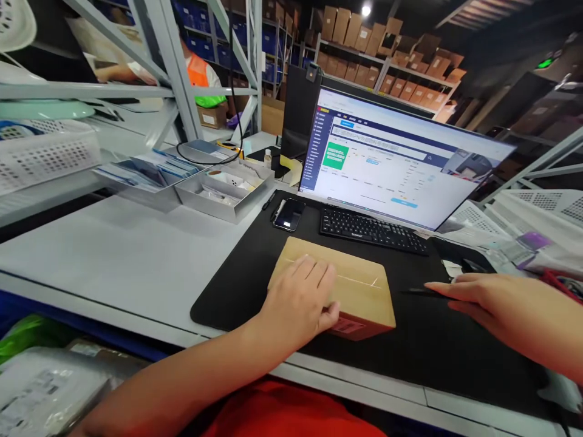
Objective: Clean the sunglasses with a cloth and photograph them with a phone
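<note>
A flat brown cardboard box (359, 285) lies on the black desk mat (237, 285) in front of me. My left hand (298, 297) rests on its near left part, fingers curled over the top and thumb against the front side. My right hand (496, 303) hovers low over the mat to the right of the box. It is pinched on a thin dark pen-like tool (421, 292) whose tip points left toward the box.
Behind the box stand a black keyboard (371, 229), a lit monitor (396, 161) and a phone (288, 214). Grey trays (218, 197) with small items sit at the back left; white baskets (45, 158) and packages flank the table. A person in an orange vest (198, 70) works behind the shelving.
</note>
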Demonstrator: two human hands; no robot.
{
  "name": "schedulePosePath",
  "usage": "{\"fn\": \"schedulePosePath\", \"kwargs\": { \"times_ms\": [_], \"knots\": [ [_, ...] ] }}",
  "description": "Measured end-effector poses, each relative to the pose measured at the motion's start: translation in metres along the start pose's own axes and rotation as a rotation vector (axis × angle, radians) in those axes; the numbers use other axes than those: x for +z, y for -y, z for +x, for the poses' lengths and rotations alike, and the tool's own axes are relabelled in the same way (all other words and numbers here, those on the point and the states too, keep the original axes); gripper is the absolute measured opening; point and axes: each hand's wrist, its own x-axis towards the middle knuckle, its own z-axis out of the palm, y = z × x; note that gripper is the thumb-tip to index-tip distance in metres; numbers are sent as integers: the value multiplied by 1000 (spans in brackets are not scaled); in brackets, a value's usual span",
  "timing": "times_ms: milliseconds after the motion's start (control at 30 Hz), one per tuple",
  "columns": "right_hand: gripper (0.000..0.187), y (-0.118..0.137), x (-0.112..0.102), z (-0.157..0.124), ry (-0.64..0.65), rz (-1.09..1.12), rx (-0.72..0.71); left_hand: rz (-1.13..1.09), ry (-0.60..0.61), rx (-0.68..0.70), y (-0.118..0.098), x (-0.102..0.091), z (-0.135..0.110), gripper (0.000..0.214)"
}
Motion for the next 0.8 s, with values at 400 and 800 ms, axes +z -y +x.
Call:
{"fn": "schedulePosePath", "kwargs": {
  "times_ms": [400, 800],
  "knots": [
    [85, 49, 89, 121, 3, 914, 197, -2, 404, -58, 2, -9, 33, 45],
    [81, 56, 93, 125, 229, 1183, 239, -4, 249, -99, 6, 0, 22, 33]
  ]
}}
